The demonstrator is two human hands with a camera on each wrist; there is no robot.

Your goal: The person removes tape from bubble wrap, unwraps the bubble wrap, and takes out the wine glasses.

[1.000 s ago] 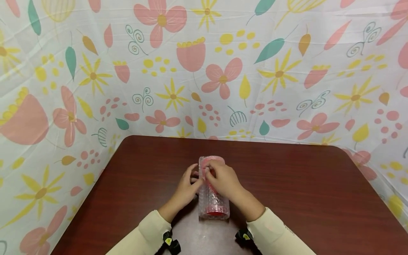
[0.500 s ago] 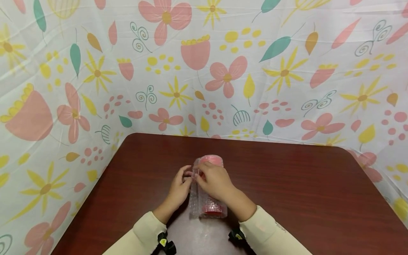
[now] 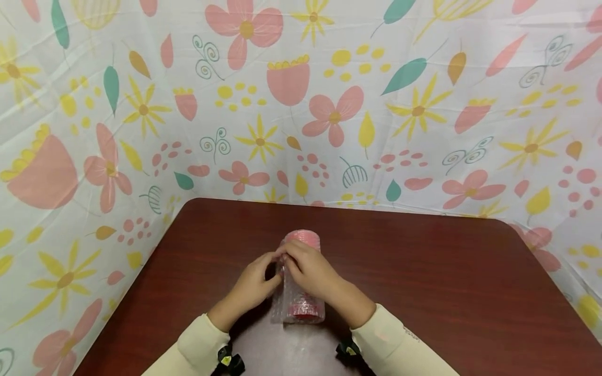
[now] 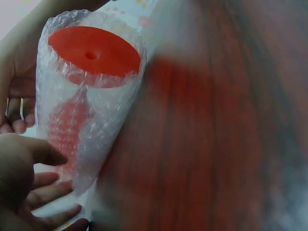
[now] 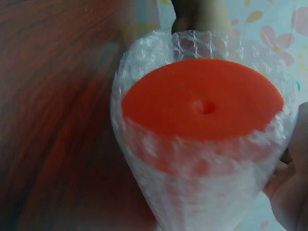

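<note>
On the table lies a red-ended cylinder (image 3: 304,310) wrapped in clear bubble wrap (image 3: 278,309). The left wrist view shows its round red end (image 4: 91,50), with a small hole in the middle, through the wrap (image 4: 110,110). My right hand (image 3: 312,271) lies over the upper part of the roll and pinches the wrap at its left side. My left hand (image 3: 249,286) is at the left side of the roll, its fingertips meeting those of the right. In the left wrist view its fingers (image 4: 50,195) are spread apart beside the wrap. The right fingertips are partly hidden.
The dark red-brown table (image 3: 423,292) extends to both sides. A flower-printed cloth (image 3: 414,156) hangs behind it and along the left. Black bands with bows (image 3: 348,349) are at both sleeve cuffs.
The roll and both hands have shifted left. A flap of bubble wrap has come out on the roll's left side, drawn by the right hand. The left hand's fingers have moved up against the right's.
</note>
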